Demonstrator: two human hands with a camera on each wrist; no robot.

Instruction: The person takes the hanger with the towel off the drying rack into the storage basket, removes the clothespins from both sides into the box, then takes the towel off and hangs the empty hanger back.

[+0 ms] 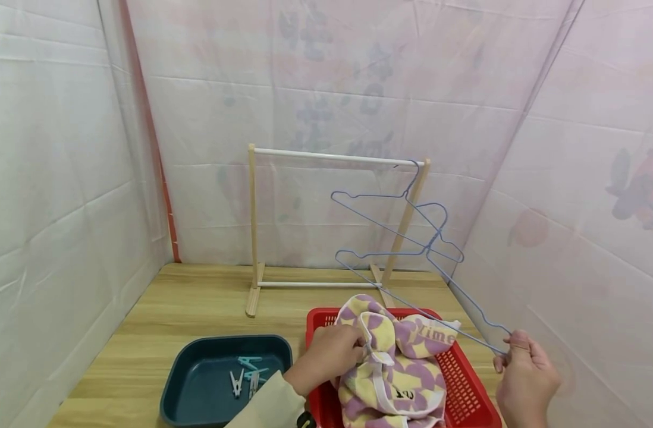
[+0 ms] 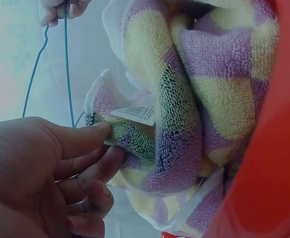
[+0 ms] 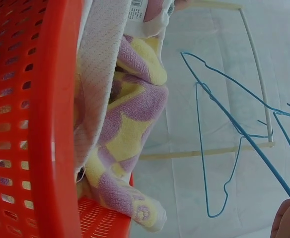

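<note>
My left hand [image 1: 332, 353] pinches the edge of a purple-and-yellow towel [image 1: 417, 380] between thumb and fingers. In the left wrist view, a white label [image 2: 137, 115] shows beside the pinched edge. Bunched up, the towel lies in a red basket [image 1: 468, 371] and rises above its rim. My right hand [image 1: 530, 374] grips one lower corner of a blue wire hanger [image 1: 396, 254], held tilted above the basket's right side with its hook up. Behind it, a second blue hanger [image 1: 374, 195] hangs near the right end of a rack's white bar [image 1: 326, 156].
The rack's wooden posts [image 1: 253, 214] stand at the back of the wooden table [image 1: 209, 297]. To the left of the basket sits a dark tray [image 1: 195, 380] with several clothespins [image 1: 236, 383] in it. Pale sheets [image 1: 64, 178] enclose the table at the back and sides.
</note>
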